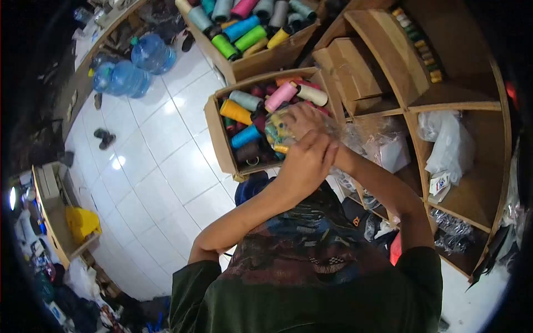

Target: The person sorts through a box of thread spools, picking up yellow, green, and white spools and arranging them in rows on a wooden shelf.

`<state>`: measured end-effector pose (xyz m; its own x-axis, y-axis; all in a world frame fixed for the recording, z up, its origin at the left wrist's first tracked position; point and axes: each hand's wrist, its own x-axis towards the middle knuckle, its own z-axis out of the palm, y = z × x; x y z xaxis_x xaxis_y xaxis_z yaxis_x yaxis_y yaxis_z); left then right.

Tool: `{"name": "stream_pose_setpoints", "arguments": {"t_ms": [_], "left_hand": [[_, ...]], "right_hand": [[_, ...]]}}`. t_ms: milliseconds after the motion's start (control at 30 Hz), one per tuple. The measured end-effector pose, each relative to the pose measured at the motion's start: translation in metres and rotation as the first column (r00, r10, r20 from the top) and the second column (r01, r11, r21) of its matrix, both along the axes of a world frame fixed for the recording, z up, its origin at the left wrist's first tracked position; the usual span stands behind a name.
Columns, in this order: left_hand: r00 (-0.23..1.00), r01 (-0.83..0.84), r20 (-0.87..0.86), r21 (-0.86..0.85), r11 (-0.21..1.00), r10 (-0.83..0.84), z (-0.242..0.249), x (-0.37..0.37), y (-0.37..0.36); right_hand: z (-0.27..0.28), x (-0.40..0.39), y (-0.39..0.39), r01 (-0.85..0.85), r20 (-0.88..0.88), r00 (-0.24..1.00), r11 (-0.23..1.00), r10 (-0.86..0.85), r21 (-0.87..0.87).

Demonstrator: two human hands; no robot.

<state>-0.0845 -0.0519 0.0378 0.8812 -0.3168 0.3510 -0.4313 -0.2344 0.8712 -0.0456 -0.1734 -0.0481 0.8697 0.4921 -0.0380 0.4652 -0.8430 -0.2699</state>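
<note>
A clear plastic bag [276,132] with small yellow and green spools inside hangs over the right part of a cardboard box [220,133] of thread cones. My right hand [300,119] lies curled over the bag, its fingers around the bulging part. Crossing in front of the right wrist, my left hand [312,158] is closed by the bag's gathered plastic; its fingertips are partly hidden. A pink cone [281,96] and a cream cone [312,95] lie just beyond the hands. An orange cone [236,112] and a blue cone [246,136] lie left of the bag.
A second box [244,67] of cones stands behind. Wooden shelves [455,105] at right hold plastic bags [449,147] and a row of small spools [419,47]. Large blue water bottles [152,54] and dark shoes [104,139] are on the tiled floor [166,144] at left.
</note>
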Motion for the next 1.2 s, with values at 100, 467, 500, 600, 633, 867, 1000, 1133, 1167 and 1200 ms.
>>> {"name": "stream_pose_setpoints", "arguments": {"t_ms": [100,467,500,600,633,867,1000,1133,1167,1200], "left_hand": [[0.999,-0.023,-0.039,-0.009,1.0,0.023,-0.001,-0.003,-0.002],[0.993,-0.12,0.011,0.032,0.992,0.12,-0.014,0.01,0.0],[0.993,-0.121,0.021,0.019,0.993,0.12,-0.011,0.01,0.001],[0.991,-0.128,0.043,0.003,0.992,0.128,-0.006,0.013,-0.003],[0.991,-0.129,0.036,0.005,0.992,0.129,-0.006,0.013,-0.004],[0.992,-0.121,-0.044,0.001,0.993,0.121,-0.002,0.017,-0.015],[0.988,-0.14,0.075,0.071,0.988,0.135,0.001,0.024,-0.019],[0.997,-0.077,-0.031,-0.077,0.994,0.075,-0.004,0.03,-0.023],[0.996,-0.072,-0.057,-0.082,0.994,0.068,-0.004,0.029,-0.024],[0.994,-0.07,-0.087,-0.089,0.994,0.062,-0.005,0.028,-0.025]], "right_hand": [[0.005,-0.005,0.005,0.022,0.142,0.99,1.0,-0.02,-0.012],[-0.001,-0.004,0.01,-0.038,0.32,0.944,0.988,0.085,-0.151],[0.001,-0.008,0.01,-0.068,0.298,0.948,0.987,0.108,-0.143],[0.006,-0.02,0.007,-0.123,0.277,0.948,0.984,0.156,-0.132],[0.007,-0.023,0.006,-0.137,0.27,0.948,0.982,0.169,-0.134],[0.011,-0.017,-0.003,-0.158,0.269,0.945,0.98,0.185,-0.121],[0.014,-0.017,-0.009,-0.177,0.252,0.946,0.977,0.203,-0.123],[0.019,-0.019,-0.017,-0.188,0.234,0.949,0.975,0.213,-0.121],[0.019,-0.019,-0.018,-0.191,0.231,0.949,0.974,0.215,-0.123],[0.019,-0.02,-0.018,-0.196,0.23,0.948,0.973,0.22,-0.121]]}}
